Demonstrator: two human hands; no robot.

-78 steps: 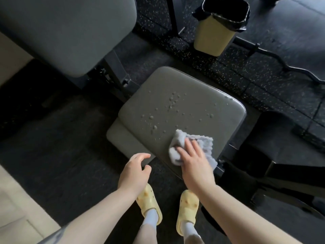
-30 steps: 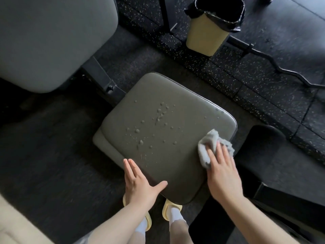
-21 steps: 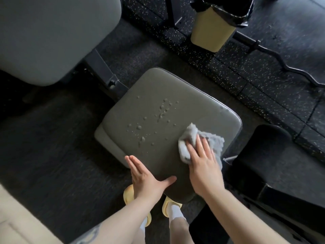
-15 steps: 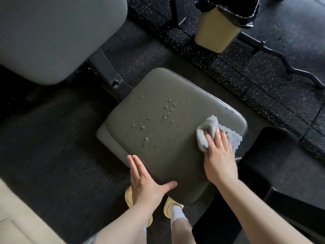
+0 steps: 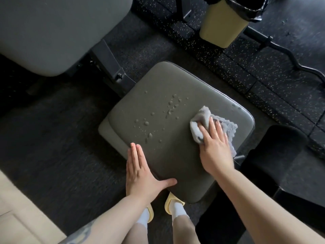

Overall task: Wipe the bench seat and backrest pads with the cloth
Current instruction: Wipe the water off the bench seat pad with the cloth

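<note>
The grey-green seat pad (image 5: 168, 88) fills the middle of the view, with several water droplets (image 5: 168, 110) across its centre. My right hand (image 5: 215, 147) presses a crumpled grey cloth (image 5: 202, 120) flat onto the pad's right side, fingers spread over it. Resting flat on the pad's near-left edge, my left hand (image 5: 140, 171) holds nothing, fingers together and thumb out. The grey backrest pad (image 5: 52, 32) rises at the upper left, joined by a dark metal bracket (image 5: 112, 67).
A yellow bin (image 5: 223, 27) with a black liner stands behind the seat. A curled barbell (image 5: 290, 55) lies on the speckled rubber floor at the right. A black padded part (image 5: 274, 155) sits right of the seat. My yellow slippers (image 5: 171, 201) are under the near edge.
My right hand has swept the cloth back and forth across the seat's right side, now sitting a little left of the right edge. My left hand came down flat on the near-left edge.
</note>
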